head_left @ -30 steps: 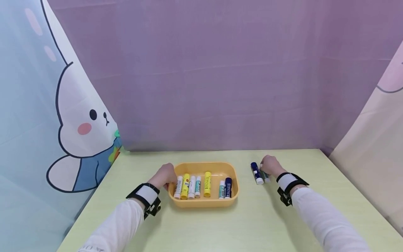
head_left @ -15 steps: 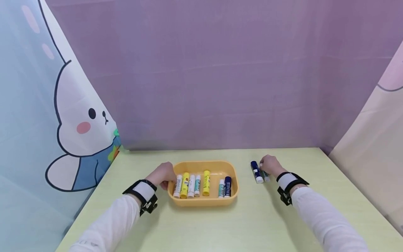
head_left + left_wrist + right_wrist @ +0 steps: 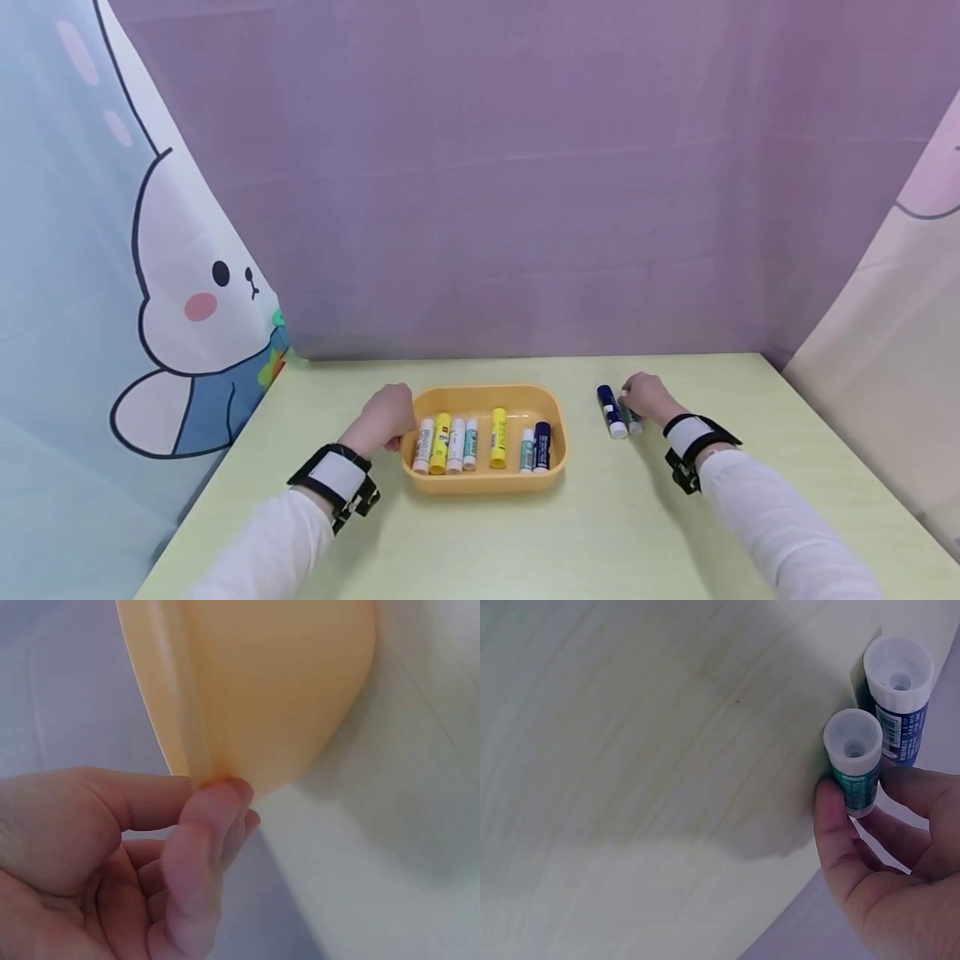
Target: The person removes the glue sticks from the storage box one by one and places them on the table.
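Note:
My left hand [image 3: 384, 418] pinches the left rim of an orange-yellow plastic tray [image 3: 483, 483], thumb and fingertips on its edge [image 3: 199, 742] in the left wrist view. Several glue sticks lie in the tray, among them a lone yellow one [image 3: 498, 437] in the middle and a navy one [image 3: 542, 446] at the right. To the right of the tray, my right hand [image 3: 651, 397] grips a small green glue stick [image 3: 857, 787] between thumb and fingers. A larger navy glue stick [image 3: 904, 735] with a white end lies right beside it on the table.
The pale green-yellow table [image 3: 495, 550] extends around the tray. A purple cloth [image 3: 510, 183] hangs behind it, and a cartoon-print cloth [image 3: 202, 275] covers the left side. Both wrists wear black and white straps.
My left hand and wrist have shifted slightly left, still at the tray's rim. The lone yellow glue stick has rolled a little right in the tray. My right hand stays nearly still.

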`<state>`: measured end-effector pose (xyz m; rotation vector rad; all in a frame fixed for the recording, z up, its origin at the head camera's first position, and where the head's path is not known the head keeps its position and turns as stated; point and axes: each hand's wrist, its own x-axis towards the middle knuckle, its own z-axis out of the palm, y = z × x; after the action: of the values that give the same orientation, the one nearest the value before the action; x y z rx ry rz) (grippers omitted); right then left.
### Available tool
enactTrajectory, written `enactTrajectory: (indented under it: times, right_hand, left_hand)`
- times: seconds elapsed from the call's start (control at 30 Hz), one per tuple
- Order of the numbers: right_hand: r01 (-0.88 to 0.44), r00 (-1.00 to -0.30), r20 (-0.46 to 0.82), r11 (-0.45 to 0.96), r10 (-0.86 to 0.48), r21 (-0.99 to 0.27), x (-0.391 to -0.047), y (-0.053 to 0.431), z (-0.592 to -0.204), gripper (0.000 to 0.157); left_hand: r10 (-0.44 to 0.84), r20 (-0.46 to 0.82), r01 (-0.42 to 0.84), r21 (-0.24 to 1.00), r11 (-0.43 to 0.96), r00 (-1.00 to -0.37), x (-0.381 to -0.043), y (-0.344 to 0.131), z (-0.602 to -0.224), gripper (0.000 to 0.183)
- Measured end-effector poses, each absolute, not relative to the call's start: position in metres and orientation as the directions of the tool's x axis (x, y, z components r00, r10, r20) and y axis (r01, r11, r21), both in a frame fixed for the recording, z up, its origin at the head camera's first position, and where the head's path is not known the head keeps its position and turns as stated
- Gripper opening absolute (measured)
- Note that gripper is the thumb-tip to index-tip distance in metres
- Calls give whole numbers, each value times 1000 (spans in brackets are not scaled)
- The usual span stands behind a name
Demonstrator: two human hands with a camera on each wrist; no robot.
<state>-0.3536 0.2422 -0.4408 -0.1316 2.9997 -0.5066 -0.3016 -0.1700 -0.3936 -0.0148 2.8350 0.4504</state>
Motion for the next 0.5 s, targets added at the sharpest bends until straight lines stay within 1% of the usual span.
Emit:
enactTrajectory:
  times: [0.07, 0.17, 0.33, 0.4, 0.5]
  right_hand:
    - [-73, -991, -82, 943, -105, -326, -353, 242, -441, 33]
    - [-81, -991, -77, 946, -110, -314, -352, 242, -440, 35]
    - [-86, -991, -70, 948, -113, -307, -350, 241, -439, 34]
    - [-82, -991, -74, 945, -111, -318, -350, 242, -439, 34]
    - [-85, -991, -73, 944, -114, -320, -349, 242, -439, 35]
  left_hand:
    - [26, -254, -47, 279, 959, -967, -300, -167, -394, 7]
    - [10, -250, -63, 283, 957, -968, -299, -166, -394, 7]
    - [8, -263, -84, 337, 938, -965, -300, -169, -393, 7]
    - [12, -240, -76, 354, 932, -971, -302, -170, -394, 8]
    - [13, -170, -50, 361, 931, -985, -307, -170, -398, 7]
